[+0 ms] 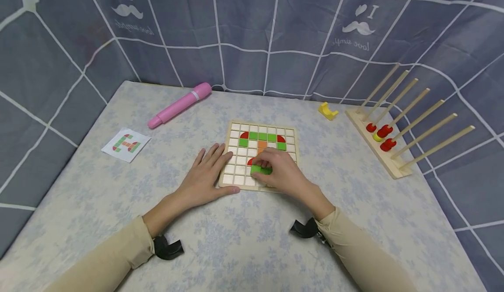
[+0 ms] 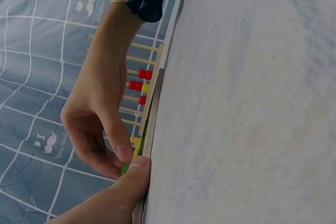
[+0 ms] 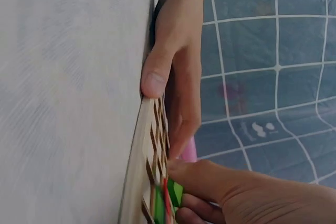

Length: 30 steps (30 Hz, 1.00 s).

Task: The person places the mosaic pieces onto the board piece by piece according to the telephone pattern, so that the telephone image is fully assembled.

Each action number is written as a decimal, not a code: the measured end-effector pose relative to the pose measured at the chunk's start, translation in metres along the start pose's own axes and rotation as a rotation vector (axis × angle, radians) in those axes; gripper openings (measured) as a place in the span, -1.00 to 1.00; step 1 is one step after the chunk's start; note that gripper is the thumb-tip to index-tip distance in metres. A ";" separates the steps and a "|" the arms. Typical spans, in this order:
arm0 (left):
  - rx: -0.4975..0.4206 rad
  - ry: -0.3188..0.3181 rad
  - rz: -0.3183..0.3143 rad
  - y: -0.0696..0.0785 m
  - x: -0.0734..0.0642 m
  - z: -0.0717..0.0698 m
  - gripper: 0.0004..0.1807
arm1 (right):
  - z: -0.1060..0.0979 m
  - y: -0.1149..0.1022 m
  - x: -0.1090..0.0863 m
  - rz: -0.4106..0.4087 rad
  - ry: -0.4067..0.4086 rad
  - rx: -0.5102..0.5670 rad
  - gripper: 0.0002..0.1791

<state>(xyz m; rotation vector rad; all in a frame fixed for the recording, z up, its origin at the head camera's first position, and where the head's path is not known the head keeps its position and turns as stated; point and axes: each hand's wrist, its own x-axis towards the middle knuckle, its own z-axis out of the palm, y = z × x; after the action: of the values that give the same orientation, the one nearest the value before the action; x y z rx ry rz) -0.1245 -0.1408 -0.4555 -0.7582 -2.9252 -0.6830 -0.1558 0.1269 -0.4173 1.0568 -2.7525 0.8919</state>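
Note:
A square wooden grid board [image 1: 238, 170] lies on the table, with red, green and orange pieces set in some of its cells. My left hand [image 1: 202, 177] lies flat with straight fingers at the board's left side, its thumb touching the near edge. Over the board's lower middle, my right hand [image 1: 286, 173] pinches a green block [image 3: 176, 193] between thumb and fingers; in the right wrist view the block stands above the board's surface. Next to a red quarter-round piece [image 1: 250, 162], the right fingers partly cover the lower cells.
A card with a coloured block pattern [image 1: 126, 145] lies at the left, near a pink pen-shaped object [image 1: 179, 106]. Toward the back right are a small yellow curved piece [image 1: 327, 111] and a wooden peg rack [image 1: 379, 150] with red and yellow beads. Patterned cloth [image 1: 244, 16] hangs behind.

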 end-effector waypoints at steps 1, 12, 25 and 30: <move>0.001 -0.002 0.001 0.000 0.000 0.000 0.14 | 0.002 0.000 0.002 0.001 -0.002 0.000 -0.76; 0.008 -0.005 0.008 0.005 0.004 0.001 0.13 | 0.012 0.004 0.000 0.008 0.012 0.029 -0.78; 0.001 -0.001 0.018 0.006 0.003 0.001 0.14 | -0.010 0.016 -0.037 0.064 0.146 0.114 -0.78; 0.004 0.002 0.015 0.003 0.001 0.001 0.14 | -0.025 0.034 -0.056 0.132 0.302 0.076 -0.80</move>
<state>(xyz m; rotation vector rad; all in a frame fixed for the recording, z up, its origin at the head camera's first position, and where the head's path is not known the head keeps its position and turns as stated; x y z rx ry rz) -0.1234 -0.1376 -0.4545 -0.7779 -2.9153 -0.6768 -0.1380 0.1936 -0.4279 0.6873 -2.5751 1.0814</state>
